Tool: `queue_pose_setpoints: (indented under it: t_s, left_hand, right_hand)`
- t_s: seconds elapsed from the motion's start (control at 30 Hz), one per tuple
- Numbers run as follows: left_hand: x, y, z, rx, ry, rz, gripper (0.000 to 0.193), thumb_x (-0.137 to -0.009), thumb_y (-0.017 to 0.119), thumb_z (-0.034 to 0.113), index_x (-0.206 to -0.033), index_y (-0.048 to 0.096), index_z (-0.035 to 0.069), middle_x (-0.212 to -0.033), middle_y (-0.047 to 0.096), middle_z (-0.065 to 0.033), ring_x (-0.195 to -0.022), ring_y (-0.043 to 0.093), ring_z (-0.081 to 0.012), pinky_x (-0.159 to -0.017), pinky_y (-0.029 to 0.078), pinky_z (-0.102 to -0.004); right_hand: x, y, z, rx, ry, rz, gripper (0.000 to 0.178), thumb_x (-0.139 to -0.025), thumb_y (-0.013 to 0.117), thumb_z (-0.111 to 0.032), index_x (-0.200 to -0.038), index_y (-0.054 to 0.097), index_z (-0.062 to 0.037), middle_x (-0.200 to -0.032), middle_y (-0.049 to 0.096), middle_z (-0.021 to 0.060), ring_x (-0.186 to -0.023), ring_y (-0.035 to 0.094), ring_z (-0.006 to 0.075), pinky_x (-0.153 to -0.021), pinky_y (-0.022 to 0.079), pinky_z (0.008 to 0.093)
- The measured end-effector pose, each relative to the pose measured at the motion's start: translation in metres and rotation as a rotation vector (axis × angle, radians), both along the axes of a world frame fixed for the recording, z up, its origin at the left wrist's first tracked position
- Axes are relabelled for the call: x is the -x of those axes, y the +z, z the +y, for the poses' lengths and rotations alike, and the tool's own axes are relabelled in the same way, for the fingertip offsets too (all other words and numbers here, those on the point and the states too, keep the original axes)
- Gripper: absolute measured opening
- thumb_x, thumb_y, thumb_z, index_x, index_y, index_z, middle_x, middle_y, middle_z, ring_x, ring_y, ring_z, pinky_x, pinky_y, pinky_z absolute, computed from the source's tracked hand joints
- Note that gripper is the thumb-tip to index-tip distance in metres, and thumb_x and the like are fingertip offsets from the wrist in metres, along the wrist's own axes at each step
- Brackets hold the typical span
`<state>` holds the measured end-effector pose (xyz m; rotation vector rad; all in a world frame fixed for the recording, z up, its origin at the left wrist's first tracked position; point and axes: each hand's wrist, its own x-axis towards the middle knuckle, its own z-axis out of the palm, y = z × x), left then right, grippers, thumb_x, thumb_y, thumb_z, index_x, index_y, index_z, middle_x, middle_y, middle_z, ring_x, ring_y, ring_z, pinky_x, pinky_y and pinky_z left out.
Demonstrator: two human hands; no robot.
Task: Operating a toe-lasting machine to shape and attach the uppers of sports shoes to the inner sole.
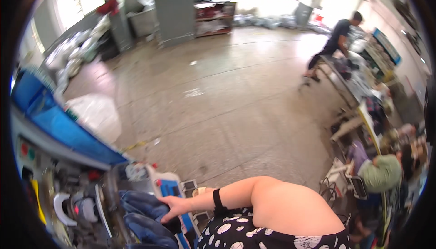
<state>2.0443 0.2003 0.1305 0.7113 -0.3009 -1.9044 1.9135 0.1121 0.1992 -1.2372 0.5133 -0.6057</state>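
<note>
My right hand reaches left across my body, a black band on its arm. Its thumb and fingers bracket the near end of a dark blue, elongated, shoe-like piece, seemingly gripping it. A second dark blue piece of similar shape lies just below, close to my thumb. Both rest at a machine with metal parts and a small red light. My left hand does not show.
A blue machine cover rises at left, near red and green buttons. A white plastic bag lies behind it. At right, a person in green sits by a bench. Farther back, another person stands at a table.
</note>
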Motion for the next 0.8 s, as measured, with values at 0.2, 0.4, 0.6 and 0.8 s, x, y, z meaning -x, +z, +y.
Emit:
queue_pose_setpoints:
  t_s: [0.2, 0.4, 0.6, 0.8]
  left_hand:
    - [0.067, 0.033, -0.003, 0.106, -0.366, -0.006, 0.084, -0.075, 0.069, 0.049, -0.144, 0.035, 0.015, -0.143, 0.042, -0.0094, -0.133, 0.037, -0.0286, -0.104, 0.036, -0.0531]
    - [0.120, 0.064, -0.005, 0.221, -0.557, -0.086, 0.085, -0.076, 0.070, 0.048, -0.144, 0.034, 0.014, -0.142, 0.043, -0.0102, -0.132, 0.040, -0.0283, -0.104, 0.036, -0.0506]
    - [0.249, 0.088, -0.030, 0.389, -0.848, -0.133, 0.085, -0.077, 0.071, 0.046, -0.145, 0.032, 0.013, -0.141, 0.044, -0.0110, -0.130, 0.042, -0.0279, -0.104, 0.037, -0.0482]
    - [0.448, 0.101, -0.029, 0.582, -1.097, -0.137, 0.086, -0.077, 0.073, 0.044, -0.145, 0.031, 0.011, -0.140, 0.045, -0.0118, -0.129, 0.044, -0.0275, -0.104, 0.038, -0.0458]
  right_hand:
    - [0.104, 0.002, 0.035, -0.026, -0.553, -0.026, 0.073, -0.073, 0.080, -0.018, -0.132, 0.043, 0.0049, -0.122, 0.058, 0.0125, -0.110, 0.054, 0.0163, -0.098, 0.043, 0.0309]
    - [0.223, 0.032, 0.065, -0.066, -0.816, -0.134, 0.060, -0.086, 0.068, -0.015, -0.137, 0.040, 0.0007, -0.127, 0.055, 0.0075, -0.114, 0.051, 0.0135, -0.098, 0.042, 0.0289]
    - [0.365, 0.025, 0.124, -0.216, -1.109, -0.343, 0.068, -0.093, 0.062, -0.027, -0.146, 0.028, -0.0012, -0.141, 0.043, 0.0069, -0.128, 0.037, 0.0150, -0.109, 0.030, 0.0306]
    - [0.526, 0.051, 0.209, -0.143, -1.332, -0.011, 0.081, -0.081, 0.076, -0.032, -0.142, 0.033, 0.0000, -0.136, 0.047, 0.0105, -0.123, 0.044, 0.0188, -0.104, 0.036, 0.0324]
